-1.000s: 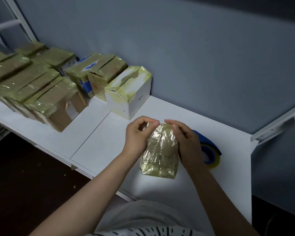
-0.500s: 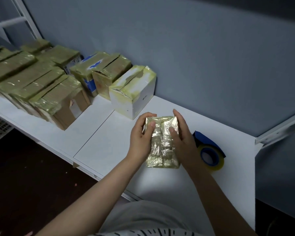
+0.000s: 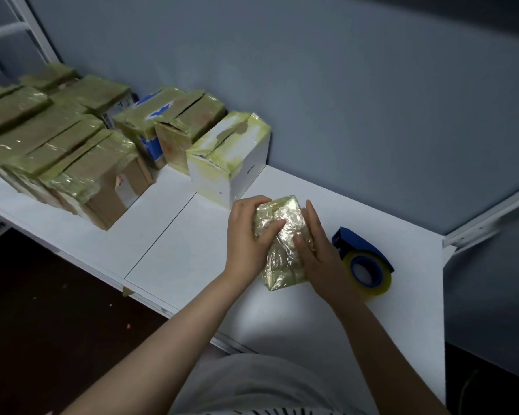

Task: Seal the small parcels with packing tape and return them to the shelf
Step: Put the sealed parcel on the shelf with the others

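Observation:
A small parcel [image 3: 283,253] wrapped in shiny yellowish tape lies on the white shelf board [image 3: 192,250], in front of me. My left hand [image 3: 247,235] grips its left side, thumb across the top and fingers curled over the far edge. My right hand [image 3: 318,250] lies along its right side with straight fingers and the thumb pressing on the taped top. A blue tape dispenser [image 3: 363,262] with a yellowish roll sits just right of my right hand, untouched.
A white taped box [image 3: 231,163] stands behind the parcel against the grey wall. Several more taped cardboard boxes [image 3: 81,163] fill the shelf's left part. A white metal frame [image 3: 492,220] bounds the right end. The dark floor lies below the front edge.
The parcel went from raised and tilted in both hands to lying flat on the shelf. My hands moved with it, and my thumbs now press on its top.

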